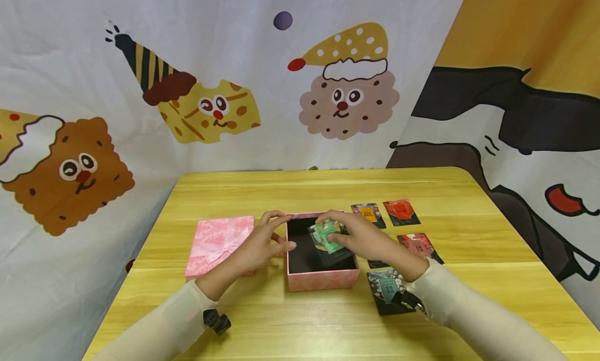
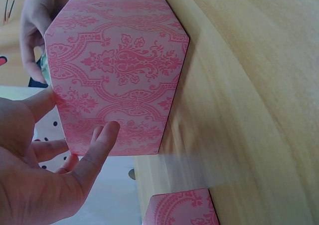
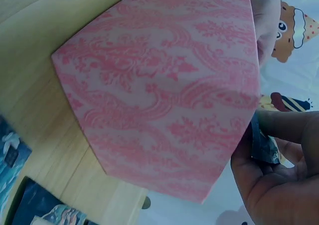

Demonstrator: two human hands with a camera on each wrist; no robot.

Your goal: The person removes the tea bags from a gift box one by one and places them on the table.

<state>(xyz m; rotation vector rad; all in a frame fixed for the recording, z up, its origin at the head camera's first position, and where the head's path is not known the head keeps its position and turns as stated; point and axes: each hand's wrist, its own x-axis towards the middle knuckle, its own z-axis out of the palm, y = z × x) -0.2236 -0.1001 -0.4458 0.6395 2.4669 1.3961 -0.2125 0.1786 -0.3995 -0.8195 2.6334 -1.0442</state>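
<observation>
Pink lid [image 1: 219,242] and sachets [image 1: 401,211] flank the pink box [image 1: 321,278]; right hand [image 1: 357,238] pinches a green sachet [image 1: 326,235] over it, left hand [image 1: 258,246] seemingly loose-fingered at its rim

A yellow wooden surface [image 1: 469,225] carries everything. On it sit an open pink box [image 1: 321,279], its lid [image 1: 216,241] just left. Dark packets [image 1: 400,212] lie to the right.

On the rectangular yellow wooden table [image 1: 328,324], the open square pink patterned cardboard box [image 1: 322,279] is sitting near the middle. Its flat pink bow-topped lid [image 1: 219,243] is lying at the box's 9 o'clock, just beside it. The left hand [image 1: 260,247] is resting at the box's 9 o'clock wall; the right hand [image 1: 363,237] is reaching in from 3 o'clock, holding a small green foil packet [image 1: 326,235] over the box's inside. Four more packets are lying between 1 and 3 o'clock, and one teal-and-black packet [image 1: 388,290] at 4 o'clock.
</observation>
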